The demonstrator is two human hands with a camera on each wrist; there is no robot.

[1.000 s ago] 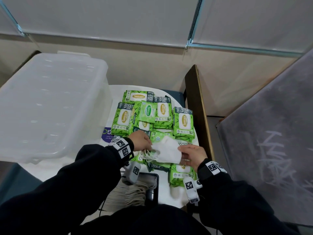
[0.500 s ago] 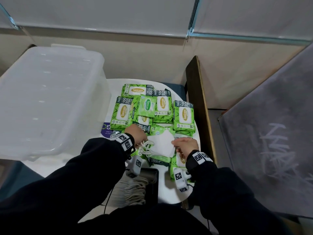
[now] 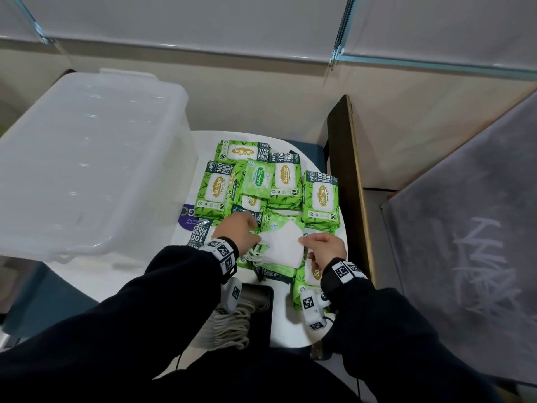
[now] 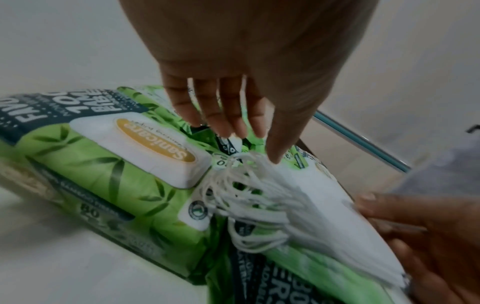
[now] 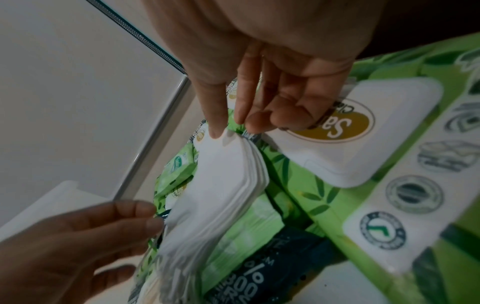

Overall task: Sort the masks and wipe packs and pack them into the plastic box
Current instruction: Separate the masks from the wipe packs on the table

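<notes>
A white stack of masks (image 3: 283,247) lies on green wipe packs (image 3: 319,196) on the round table. My right hand (image 3: 305,242) pinches its right corner, thumb on top in the right wrist view (image 5: 231,127). My left hand (image 3: 250,228) hovers over the other end with straight fingers. Its thumb touches the bunched ear loops (image 4: 241,191) in the left wrist view (image 4: 249,144). The translucent plastic box (image 3: 87,158) stands to the left. A small pale wipe pack (image 3: 257,178) lies atop the large ones.
Another pile of masks with loops (image 3: 232,327) lies by a dark tray (image 3: 263,303) at the table's near edge. A wooden board (image 3: 348,184) stands along the table's right side, with a grey panel (image 3: 465,242) beyond it.
Both hands have drawn closer together on the mask stack, the right hand sliding left to its corner. The stack stays on the wipe packs.
</notes>
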